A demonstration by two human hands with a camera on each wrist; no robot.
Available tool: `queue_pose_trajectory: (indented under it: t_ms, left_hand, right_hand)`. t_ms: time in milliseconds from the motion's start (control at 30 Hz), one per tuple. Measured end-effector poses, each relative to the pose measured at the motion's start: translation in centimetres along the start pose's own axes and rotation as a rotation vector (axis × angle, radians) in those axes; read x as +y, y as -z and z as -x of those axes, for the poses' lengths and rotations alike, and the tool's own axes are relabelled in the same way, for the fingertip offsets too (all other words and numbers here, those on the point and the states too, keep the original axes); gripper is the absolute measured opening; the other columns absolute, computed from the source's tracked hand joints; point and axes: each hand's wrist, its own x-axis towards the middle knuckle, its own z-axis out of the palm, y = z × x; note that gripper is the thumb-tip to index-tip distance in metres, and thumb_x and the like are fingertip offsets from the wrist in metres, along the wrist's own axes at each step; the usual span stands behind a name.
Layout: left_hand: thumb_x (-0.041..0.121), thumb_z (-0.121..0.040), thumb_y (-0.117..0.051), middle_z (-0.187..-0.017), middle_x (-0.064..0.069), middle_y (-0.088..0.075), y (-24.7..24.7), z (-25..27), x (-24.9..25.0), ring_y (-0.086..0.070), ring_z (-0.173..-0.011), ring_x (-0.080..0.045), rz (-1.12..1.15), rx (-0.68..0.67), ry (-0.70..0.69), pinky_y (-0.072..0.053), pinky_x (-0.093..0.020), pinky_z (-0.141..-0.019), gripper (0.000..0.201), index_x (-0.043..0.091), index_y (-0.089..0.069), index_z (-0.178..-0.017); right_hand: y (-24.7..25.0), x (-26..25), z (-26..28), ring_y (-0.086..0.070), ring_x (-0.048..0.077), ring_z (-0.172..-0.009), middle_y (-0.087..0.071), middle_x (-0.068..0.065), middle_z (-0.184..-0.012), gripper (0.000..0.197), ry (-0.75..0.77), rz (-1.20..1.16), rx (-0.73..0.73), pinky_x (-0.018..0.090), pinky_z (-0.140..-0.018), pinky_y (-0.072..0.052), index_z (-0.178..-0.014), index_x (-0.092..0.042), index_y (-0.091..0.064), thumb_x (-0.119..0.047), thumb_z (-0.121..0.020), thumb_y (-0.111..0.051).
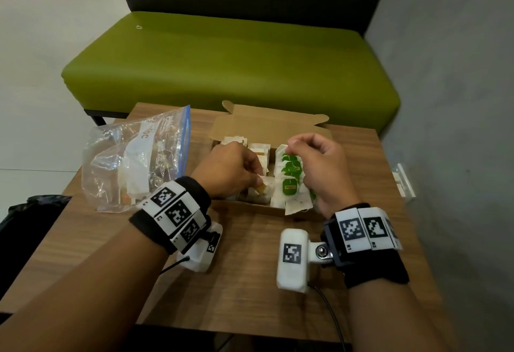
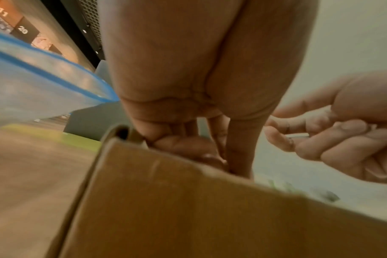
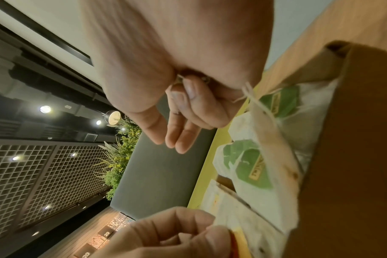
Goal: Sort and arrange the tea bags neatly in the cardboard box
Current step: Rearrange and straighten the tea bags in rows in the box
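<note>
Hands over cardboard box point(image 1: 267, 124): your left hand point(image 1: 228, 169) pinches a yellow-tagged tea bag point(image 1: 264, 186); your right hand point(image 1: 322, 168) pinches a green-tagged bag's string point(image 3: 257, 100).

The scene is being viewed from above by the head camera, which is facing forward and down over both forearms onto the brown wood-grain table point(image 1: 250, 282) and the open brown cardboard box point(image 1: 267, 126). The box's near wall point(image 2: 188, 209) is being seen from very close and low by the left wrist camera, which is facing along the left hand point(image 2: 188, 78). The right wrist view is being taken rolled sideways, close along the right hand point(image 3: 177, 69). The box is being shared by all three views, and each wrist view is also taking in the opposite hand.
</note>
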Motion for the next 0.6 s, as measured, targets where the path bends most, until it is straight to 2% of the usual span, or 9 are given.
queue_pose_trajectory:
  t_ms: [33,100,200,433,533,600]
  left_hand:
    - [0.025,-0.078,-0.082,-0.072,0.015,-0.062,-0.18,-0.12,-0.12,-0.057,-0.070,0.000,-0.020,0.021,0.003,-0.037,-0.013,-0.055,0.010,0.025,-0.071,-0.079]
    - [0.026,-0.079,-0.081,-0.072,0.015,-0.059,-0.43,-0.40,-0.37,-0.054,-0.069,0.000,-0.060,0.059,0.007,-0.038,-0.017,-0.056,0.010,0.022,-0.073,-0.083]
    - [0.028,-0.079,-0.080,-0.073,0.017,-0.055,-0.59,-0.68,-0.62,-0.055,-0.075,-0.008,-0.145,0.104,-0.001,-0.041,-0.025,-0.063,0.011,0.023,-0.072,-0.085]
    - [0.027,-0.083,-0.077,-0.076,0.015,-0.055,0.15,-0.62,-0.59,-0.058,-0.083,-0.013,-0.257,0.092,-0.022,-0.049,-0.029,-0.068,0.006,0.028,-0.071,-0.084]
    - [0.027,-0.084,-0.074,-0.079,0.012,-0.057,0.12,-0.63,-0.41,-0.059,-0.084,-0.014,-0.292,0.109,-0.039,-0.047,-0.029,-0.067,0.004,0.028,-0.070,-0.084]
    - [0.027,-0.084,-0.073,-0.087,0.008,-0.061,0.02,-0.61,-0.46,-0.061,-0.088,-0.016,-0.307,0.116,-0.041,-0.051,-0.032,-0.070,0.005,0.025,-0.070,-0.088]
  right_hand:
    - [0.07,-0.04,-0.03,-0.067,0.017,-0.087,-0.073,-0.001,-0.084,0.014,0.000,-0.006,0.001,0.036,-0.076,-0.054,-0.080,-0.022,-0.071,-0.016,-0.092,-0.069]
    - [0.13,-0.12,-0.12,-0.067,0.017,-0.088,-0.072,-0.001,-0.083,0.014,-0.001,-0.017,0.005,0.037,-0.083,-0.057,-0.080,-0.021,-0.070,-0.014,-0.093,-0.068]
    - [0.18,-0.14,-0.10,-0.067,0.016,-0.087,-0.071,0.000,-0.082,0.014,0.001,-0.030,0.010,0.039,-0.088,-0.058,-0.081,-0.020,-0.069,-0.013,-0.093,-0.068]
    - [0.21,-0.24,-0.07,-0.068,0.017,-0.087,-0.072,0.000,-0.081,0.014,-0.011,-0.042,0.003,0.043,-0.092,-0.057,-0.080,-0.019,-0.070,-0.012,-0.093,-0.068]
    - [0.14,-0.20,-0.13,-0.069,0.019,-0.089,-0.073,0.001,-0.083,0.013,-0.016,-0.041,-0.003,0.040,-0.086,-0.058,-0.082,-0.019,-0.071,-0.014,-0.093,-0.068]
    - [0.14,-0.10,-0.21,-0.067,0.012,-0.082,-0.072,-0.001,-0.083,0.011,-0.016,-0.034,-0.003,0.030,-0.073,-0.055,-0.084,-0.020,-0.071,-0.016,-0.094,-0.067]
